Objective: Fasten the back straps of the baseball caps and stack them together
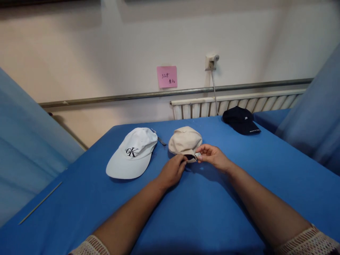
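A beige cap [185, 139] lies in the middle of the blue-covered table, its back opening turned toward me. My left hand [174, 170] is closed on the near left edge of that opening. With thumb and fingers pinched, my right hand [213, 156] grips the right side of the opening, where a small pale, shiny piece [198, 155] shows at the fingertips. Dark lining is visible between the two hands. Left of the beige cap rests a white cap [130, 152] with black letters, brim toward me and a grey strap at its back.
A dark navy cap [240, 119] sits at the far right of the blue table [212, 216]. A thin stick [40, 203] lies along the left edge. Blue curtains [29, 141] hang on both sides. Behind are a radiator [196, 109], a metal rail [132, 95] and a plugged-in cord [214, 88].
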`<move>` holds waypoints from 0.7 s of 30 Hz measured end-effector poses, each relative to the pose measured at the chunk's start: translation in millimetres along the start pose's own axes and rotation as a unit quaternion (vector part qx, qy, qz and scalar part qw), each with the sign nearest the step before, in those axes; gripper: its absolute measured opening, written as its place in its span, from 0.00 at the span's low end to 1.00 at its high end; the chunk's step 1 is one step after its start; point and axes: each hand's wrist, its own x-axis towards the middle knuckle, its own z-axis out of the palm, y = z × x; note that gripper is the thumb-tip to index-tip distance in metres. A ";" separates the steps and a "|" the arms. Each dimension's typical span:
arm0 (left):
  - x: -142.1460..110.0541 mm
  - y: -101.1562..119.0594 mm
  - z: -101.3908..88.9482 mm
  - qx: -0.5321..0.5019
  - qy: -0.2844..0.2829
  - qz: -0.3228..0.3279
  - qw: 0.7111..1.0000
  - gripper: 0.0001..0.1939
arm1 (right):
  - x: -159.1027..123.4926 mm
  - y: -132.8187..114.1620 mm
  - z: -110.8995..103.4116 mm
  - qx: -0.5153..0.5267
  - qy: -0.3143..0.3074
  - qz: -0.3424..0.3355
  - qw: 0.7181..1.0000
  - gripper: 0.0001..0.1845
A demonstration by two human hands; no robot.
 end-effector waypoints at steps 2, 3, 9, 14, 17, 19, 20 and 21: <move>0.8 -1.3 -6.5 -0.009 0.054 -0.019 0.998 0.08 | -0.5 -0.1 -4.0 0.009 -0.013 0.009 1.000 0.17; 0.5 -1.4 -9.5 -0.018 0.073 -0.025 0.997 0.08 | -0.6 0.4 -5.7 0.015 -0.017 0.012 1.000 0.17; -5.8 0.8 -4.9 -0.186 0.019 -0.065 0.980 0.07 | -1.9 3.3 -6.2 0.060 -0.011 0.017 0.998 0.16; -4.8 4.4 6.7 -0.314 0.051 -0.108 0.942 0.09 | -2.7 8.6 1.3 0.090 -0.012 0.029 0.995 0.17; -2.6 9.7 4.3 -0.368 0.093 -0.134 0.915 0.11 | -2.4 15.0 6.7 0.103 -0.029 0.040 0.993 0.17; -1.8 13.2 1.2 -0.402 0.101 -0.146 0.898 0.13 | -1.2 21.0 10.1 0.097 -0.043 0.040 0.994 0.16; -1.6 14.5 0.0 -0.419 0.102 -0.149 0.890 0.13 | -0.2 24.6 11.7 0.089 -0.046 0.034 0.994 0.15; -1.5 15.4 -0.8 -0.434 0.101 -0.152 0.882 0.14 | 1.1 28.3 13.4 0.080 -0.044 0.022 0.996 0.15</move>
